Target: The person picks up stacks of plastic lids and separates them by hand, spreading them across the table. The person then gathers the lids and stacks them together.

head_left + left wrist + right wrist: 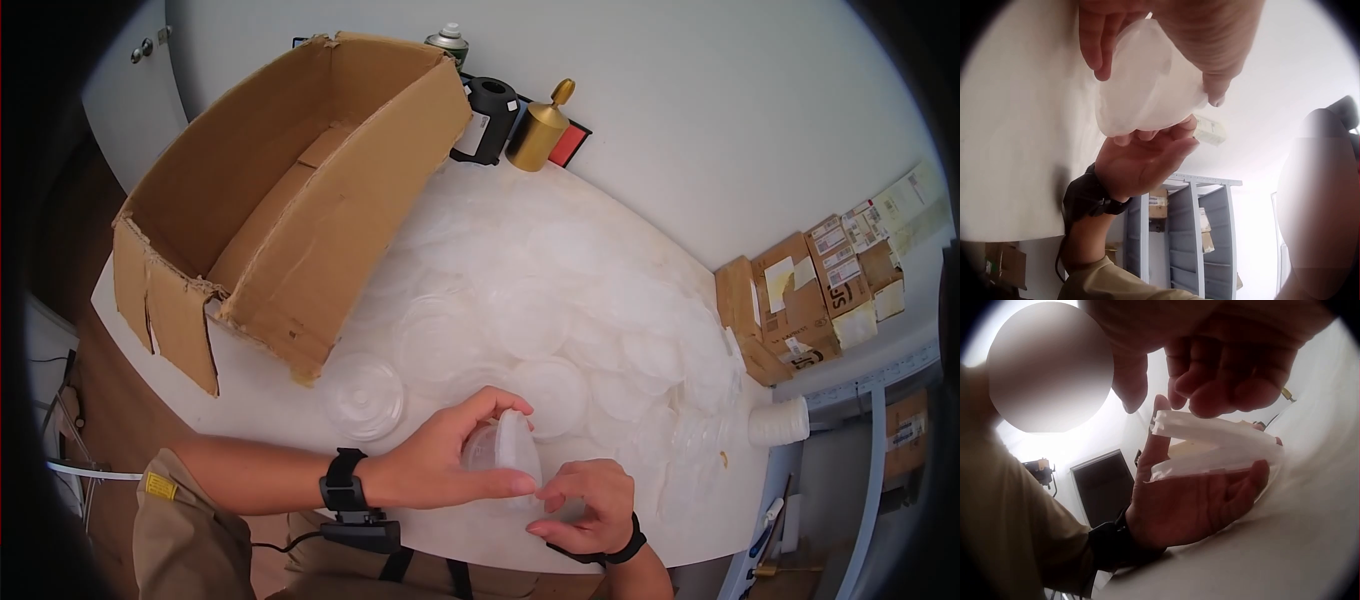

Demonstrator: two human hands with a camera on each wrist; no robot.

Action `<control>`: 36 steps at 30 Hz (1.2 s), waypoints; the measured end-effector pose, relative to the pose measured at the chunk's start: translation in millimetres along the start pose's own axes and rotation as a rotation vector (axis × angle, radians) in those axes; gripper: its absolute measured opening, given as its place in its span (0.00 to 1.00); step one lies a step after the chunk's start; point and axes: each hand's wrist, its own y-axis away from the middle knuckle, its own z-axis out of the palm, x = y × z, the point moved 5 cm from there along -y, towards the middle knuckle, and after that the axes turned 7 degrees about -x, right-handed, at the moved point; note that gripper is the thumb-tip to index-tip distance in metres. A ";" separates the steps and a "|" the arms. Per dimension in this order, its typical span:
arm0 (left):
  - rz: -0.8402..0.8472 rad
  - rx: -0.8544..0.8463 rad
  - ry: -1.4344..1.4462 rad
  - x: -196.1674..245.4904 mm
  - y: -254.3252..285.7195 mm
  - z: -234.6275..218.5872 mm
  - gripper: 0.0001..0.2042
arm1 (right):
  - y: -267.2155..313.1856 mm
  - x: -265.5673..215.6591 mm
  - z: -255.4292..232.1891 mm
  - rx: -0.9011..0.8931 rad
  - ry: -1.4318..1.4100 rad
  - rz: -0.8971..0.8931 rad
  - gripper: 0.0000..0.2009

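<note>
My left hand (430, 465) grips translucent round plastic lids (517, 450) on edge above the table's front part, thumb on the near side and fingers on the far side. In the right wrist view, two pale lid layers (1210, 432) spread apart like a V against the left palm (1179, 509). My right hand (595, 500) is at the lids' lower right edge, its index fingertip right by the rim and its thumb apart from it. Loosely bent right fingers (1235, 384) hang over the upper layer. Flat against the table lies another clear lid (365, 397), left of the hands.
Many overlapping clear lids (530, 310) cover the white table (260, 385). A large open cardboard box (370, 210) stands at left. Behind are a gold canister (537, 137), a black device (487, 120) and a spray can (450, 42). A lid stack (778, 422) lies at the right edge.
</note>
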 end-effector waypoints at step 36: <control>0.009 0.032 0.108 -1.5 -1.5 1.9 0.32 | 25.6 31.3 -29.3 0.606 -0.393 0.354 0.07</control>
